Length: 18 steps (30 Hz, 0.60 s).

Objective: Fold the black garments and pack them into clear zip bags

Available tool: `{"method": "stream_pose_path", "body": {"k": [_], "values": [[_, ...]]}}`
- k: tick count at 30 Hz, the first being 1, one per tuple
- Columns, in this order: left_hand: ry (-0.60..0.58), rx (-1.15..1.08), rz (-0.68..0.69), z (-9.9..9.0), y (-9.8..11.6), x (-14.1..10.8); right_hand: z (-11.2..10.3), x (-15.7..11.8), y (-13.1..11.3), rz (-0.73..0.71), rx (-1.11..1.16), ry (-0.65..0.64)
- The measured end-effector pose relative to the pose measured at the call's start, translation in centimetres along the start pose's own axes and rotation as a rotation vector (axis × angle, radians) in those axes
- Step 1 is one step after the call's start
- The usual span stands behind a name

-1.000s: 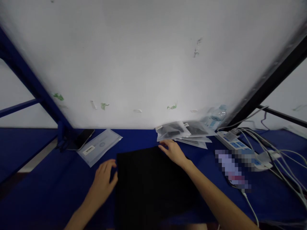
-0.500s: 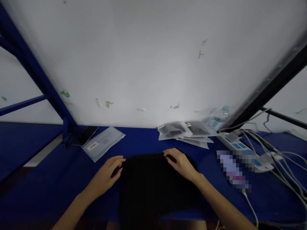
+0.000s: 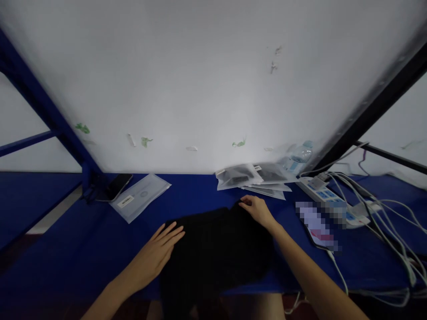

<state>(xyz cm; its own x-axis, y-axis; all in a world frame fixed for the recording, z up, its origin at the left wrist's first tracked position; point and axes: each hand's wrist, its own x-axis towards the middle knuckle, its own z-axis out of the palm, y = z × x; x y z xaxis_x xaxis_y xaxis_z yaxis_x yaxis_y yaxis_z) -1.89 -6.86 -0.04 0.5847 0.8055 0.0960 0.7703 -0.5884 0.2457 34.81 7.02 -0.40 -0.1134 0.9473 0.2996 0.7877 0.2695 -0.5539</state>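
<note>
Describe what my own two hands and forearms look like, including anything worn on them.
Your left hand and right hand are bare: no gloves and no rings that show. Both forearms are uncovered as far as the picture reaches, with no sleeves, watch, bracelet or markings in sight. The fingers look slender; the nails are too small to judge.

- A workshop or packing room, by the look of it; exactly which cannot be told.
- A long blue tabletop (image 3: 190, 193) runs along a white panel (image 3: 200, 80), marked with green scraps (image 3: 146, 142).
- Blue metal bars (image 3: 43, 91) and a black metal bar (image 3: 383, 95) frame the bench.
- Labelled zip bags (image 3: 238, 175) and black cloth (image 3: 216, 253) suggest packing work.
- A power strip (image 3: 325, 194) sits among loose white cables (image 3: 396, 222).
</note>
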Motion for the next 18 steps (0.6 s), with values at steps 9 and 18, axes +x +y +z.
{"method": "stream_pose_path", "body": {"k": [9, 18], "values": [[0.138, 0.004, 0.028, -0.5, -2.6, -1.7, -2.2, -7.0, -1.5, -0.24, 0.109, -0.127], [0.034, 0.026, 0.029, 2.2, 1.7, -9.0, -3.9, -14.3, -2.4, -0.268, 0.003, -0.126]]}}
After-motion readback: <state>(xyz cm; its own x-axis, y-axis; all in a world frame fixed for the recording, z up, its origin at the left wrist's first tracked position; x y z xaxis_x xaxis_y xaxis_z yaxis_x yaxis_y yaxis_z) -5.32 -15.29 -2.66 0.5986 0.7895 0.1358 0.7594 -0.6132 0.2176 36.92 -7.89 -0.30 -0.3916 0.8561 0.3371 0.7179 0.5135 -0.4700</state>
